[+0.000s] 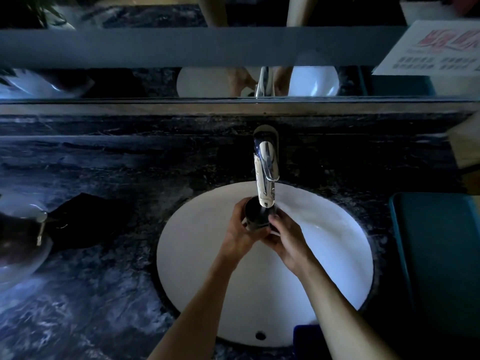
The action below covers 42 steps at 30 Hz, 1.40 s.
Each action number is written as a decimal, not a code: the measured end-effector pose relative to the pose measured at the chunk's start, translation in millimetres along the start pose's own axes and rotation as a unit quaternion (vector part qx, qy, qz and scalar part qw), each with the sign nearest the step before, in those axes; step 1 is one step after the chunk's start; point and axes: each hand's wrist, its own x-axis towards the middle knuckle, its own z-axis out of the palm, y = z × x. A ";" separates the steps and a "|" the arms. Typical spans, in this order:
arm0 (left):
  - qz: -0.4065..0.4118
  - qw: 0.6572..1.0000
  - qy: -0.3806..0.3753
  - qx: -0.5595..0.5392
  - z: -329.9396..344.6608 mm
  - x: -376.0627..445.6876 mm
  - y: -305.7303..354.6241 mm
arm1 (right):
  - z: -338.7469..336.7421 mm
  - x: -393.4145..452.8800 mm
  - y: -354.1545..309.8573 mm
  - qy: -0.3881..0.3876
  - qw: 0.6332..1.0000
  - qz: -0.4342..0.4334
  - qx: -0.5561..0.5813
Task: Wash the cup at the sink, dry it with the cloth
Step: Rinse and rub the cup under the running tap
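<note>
Cup (255, 214) is dark and sits right under the spout of the chrome faucet (265, 175), held over the white oval sink (197, 255). Left hand (240, 233) is wrapped around its left side, fingers curled on the wall. Right hand (287, 241) is closed on the right side and bottom, with fingertips (274, 218) up at the rim. So both hands are gripping it. Can't tell if water is running, it's way too dim.

Dark marble countertop (104, 294) all around. There's a crumpled dark cloth (85, 222) lying well left of the basin, near a white bowl-ish thing (23, 263) at the left edge. Teal tray (441, 255) just beside the sink on the right. A mirror (155, 81) runs along the back.

As for writing: a white card (431, 50) top right has big red characters and rows of small print, but it's all too blurry to read. No brand visible on the faucet or cup.
</note>
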 end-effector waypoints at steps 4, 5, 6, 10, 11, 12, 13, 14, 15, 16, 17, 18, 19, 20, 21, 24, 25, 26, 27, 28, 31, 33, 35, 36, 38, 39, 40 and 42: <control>0.009 1.000 -0.007 0.009 1.5 -1.0 -0.3 | -1.9 1.4 2.8 0.015 0.999 -0.004 0.028; 0.010 1.000 -0.009 0.008 1.6 -1.2 -1.3 | -1.3 1.3 2.4 0.013 0.999 -0.004 0.030; 0.010 1.000 -0.011 0.002 1.7 -1.4 -2.3 | -1.8 1.6 2.7 0.008 1.000 -0.004 0.020; 0.004 1.000 -0.015 -0.002 1.4 -1.4 -0.8 | -3.1 3.7 3.2 0.027 0.999 -0.006 0.045; 0.005 1.000 -0.012 -0.002 1.1 -1.5 -0.3 | -3.4 3.2 1.8 0.021 0.999 -0.004 0.041; 0.006 1.000 -0.008 -0.006 1.1 -1.7 0.4 | -3.0 2.9 1.0 0.006 1.000 -0.002 0.023; 0.005 1.000 -0.004 -0.008 1.3 -2.1 0.8 | -2.1 1.5 0.1 -0.007 1.000 -0.004 0.008; 0.006 1.000 -0.004 -0.010 1.9 -2.8 0.9 | -2.9 1.5 0.6 -0.010 1.000 -0.005 0.001; 0.009 1.000 -0.005 -0.011 2.4 -3.3 0.6 | -2.5 1.0 0.0 -0.001 1.000 -0.004 0.008; 0.010 1.000 -0.008 -0.010 3.0 -3.2 0.6 | -2.9 1.6 0.2 0.007 1.000 -0.004 0.012; 0.008 1.000 -0.011 -0.010 3.4 -3.0 0.9 | -2.2 2.2 0.3 0.009 1.000 -0.003 0.013; 0.004 1.000 -0.013 -0.011 3.5 -2.7 1.3 | -1.8 2.8 1.0 0.010 1.000 0.001 0.004; 0.002 1.000 -0.014 -0.013 3.5 -2.3 1.4 | 0.1 2.4 1.1 0.010 1.000 0.004 0.003; 0.001 1.000 -0.015 -0.013 3.7 -2.1 1.2 | 0.0 3.1 2.1 0.011 1.000 0.005 0.007; 0.003 1.000 -0.017 -0.010 3.7 -1.7 0.7 | 0.1 3.5 2.4 0.017 1.000 0.005 0.021; 0.011 1.000 -0.021 -0.011 4.1 -0.9 0.4 | 0.0 3.2 1.9 0.023 1.000 0.007 0.021; 0.014 1.000 -0.022 -0.011 4.7 -0.7 0.5 | 0.6 2.5 1.7 0.019 1.000 0.009 0.012; 0.019 0.999 -0.026 -0.013 5.8 0.1 0.6 | 0.0 2.5 2.3 0.019 1.000 0.009 0.006; 0.023 0.999 -0.030 -0.016 7.0 0.6 1.0 | -0.8 2.6 2.9 0.025 1.000 0.012 0.011; 0.028 0.999 -0.032 -0.015 8.5 1.5 1.6 | -2.9 3.6 3.4 0.031 0.999 0.014 0.012; 0.043 0.998 -0.030 -0.019 12.8 4.6 0.1 | -7.3 3.9 2.4 0.024 0.999 0.024 -0.001; 0.032 0.999 -0.014 -0.023 14.9 5.8 -2.7 | -9.4 3.3 1.7 0.009 1.000 0.028 0.004; 0.027 0.999 0.018 -0.033 16.7 6.2 -3.8 | -10.8 3.7 -1.2 0.036 0.998 0.023 0.037; 0.026 0.999 0.027 -0.036 17.7 6.3 -3.7 | -12.3 4.5 -2.0 0.063 0.997 0.020 0.045; 0.029 0.999 0.034 -0.029 19.2 7.8 -4.7 | -14.5 5.2 -3.6 0.093 0.995 0.021 0.029; 0.028 0.998 0.040 -0.032 18.6 8.6 -5.8 | -15.4 5.1 -3.3 0.097 0.995 0.025 0.017; 0.024 0.998 0.049 -0.044 17.6 9.4 -6.9 | -16.7 4.8 -2.3 0.100 0.995 0.028 0.008; 0.011 0.997 0.060 -0.055 15.0 12.0 -8.7 | -19.4 4.3 -0.6 0.110 0.994 0.029 0.001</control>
